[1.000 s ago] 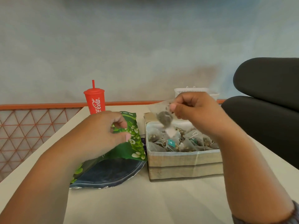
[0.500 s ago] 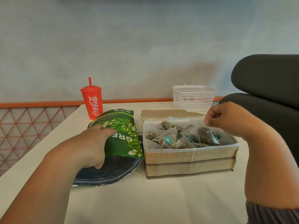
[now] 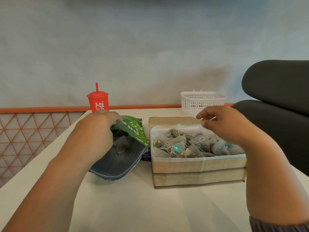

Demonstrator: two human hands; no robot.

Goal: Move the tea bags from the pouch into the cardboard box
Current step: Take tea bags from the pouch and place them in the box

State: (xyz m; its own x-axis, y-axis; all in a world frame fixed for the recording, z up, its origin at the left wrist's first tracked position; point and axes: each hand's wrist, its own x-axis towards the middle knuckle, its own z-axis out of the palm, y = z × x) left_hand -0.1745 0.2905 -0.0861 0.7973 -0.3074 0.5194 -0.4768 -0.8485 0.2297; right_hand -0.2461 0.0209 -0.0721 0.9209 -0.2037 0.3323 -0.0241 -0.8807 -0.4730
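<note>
A green tea pouch [image 3: 133, 128] lies on the table left of the cardboard box [image 3: 199, 171]. My left hand [image 3: 95, 136] grips the pouch's upper edge and holds its mouth wide, so the dark foil lining shows. One pyramid tea bag [image 3: 121, 144] lies inside the pouch. Several tea bags [image 3: 180, 144] with strings and teal tags fill the box. My right hand [image 3: 222, 124] hovers over the box's back right corner, its fingers loosely curled and holding nothing.
A red lidded cup with a straw [image 3: 98, 102] stands behind the pouch. A white plastic basket [image 3: 202, 102] sits behind the box. A dark chair [image 3: 275, 114] is at the right, an orange lattice railing [image 3: 33, 131] at the left.
My right hand let a tea bag go into the box, drew off to the right, and now reaches left over the box. My left hand has lifted the pouch's flap, baring a tea bag inside.
</note>
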